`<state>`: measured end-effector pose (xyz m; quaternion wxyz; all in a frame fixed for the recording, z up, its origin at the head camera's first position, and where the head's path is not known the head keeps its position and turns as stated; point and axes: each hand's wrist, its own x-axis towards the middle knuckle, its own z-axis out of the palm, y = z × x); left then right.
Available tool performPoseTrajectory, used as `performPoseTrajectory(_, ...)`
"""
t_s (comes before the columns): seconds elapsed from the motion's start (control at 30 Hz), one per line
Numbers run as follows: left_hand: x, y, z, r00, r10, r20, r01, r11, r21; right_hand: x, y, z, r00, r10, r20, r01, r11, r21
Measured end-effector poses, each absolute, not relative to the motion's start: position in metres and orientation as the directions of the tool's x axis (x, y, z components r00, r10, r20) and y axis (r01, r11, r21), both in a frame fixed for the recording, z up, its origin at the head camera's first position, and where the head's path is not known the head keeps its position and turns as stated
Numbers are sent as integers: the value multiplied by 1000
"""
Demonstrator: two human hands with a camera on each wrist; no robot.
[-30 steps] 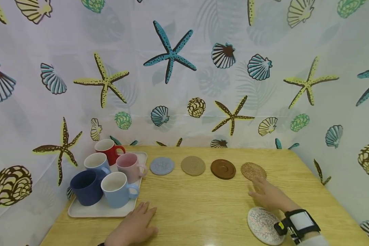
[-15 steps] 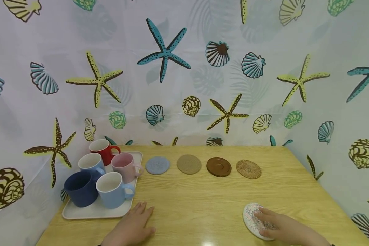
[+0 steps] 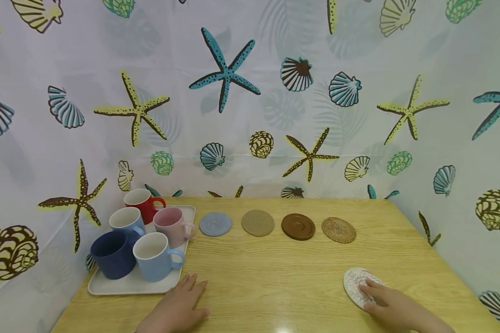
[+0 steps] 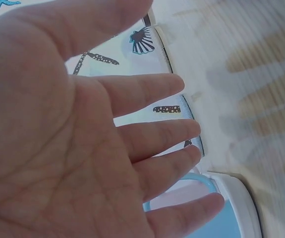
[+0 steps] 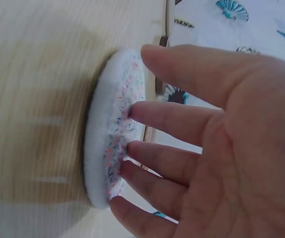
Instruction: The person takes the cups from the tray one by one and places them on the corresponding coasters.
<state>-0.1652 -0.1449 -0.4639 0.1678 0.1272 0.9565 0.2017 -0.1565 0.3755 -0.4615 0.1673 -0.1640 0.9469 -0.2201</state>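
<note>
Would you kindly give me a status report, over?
Right hand: fingers touching speckled coaster. Left hand: empty, near tray. Speckled coaster: flat on table. Woven coaster beyond, apart.

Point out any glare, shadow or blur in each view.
Head: fairly even light, a small glare spot on the tabletop at the bottom edge; left wrist: slightly hazy, blurry brownish patches on the tabletop beyond the left hand; right wrist: soft, two pale streaks on the tabletop, dark shadow along the speckled coaster.

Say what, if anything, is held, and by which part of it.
Nothing is held: the right grip merely touches the speckled coaster from above, and the left grip is empty.
</note>
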Motion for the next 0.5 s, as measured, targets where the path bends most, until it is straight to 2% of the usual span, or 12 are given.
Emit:
performPoseTrajectory(0.1, -164, -144, -460, -912, 304, -274, 169, 890, 423, -164, 387, -464, -904, -371, -211, -241, 852, -464)
performPoseTrajectory(0.27, -162, -144, -457, -917, 280, -283, 144, 896, 421, -180, 402, -465, -925, -304, -229, -165, 861, -480)
performPoseTrajectory(0.5, -160, -147, -457, -941, 266, -209, 155, 888, 433, -209, 418, -466, -952, -241, -191, -151, 908, -391)
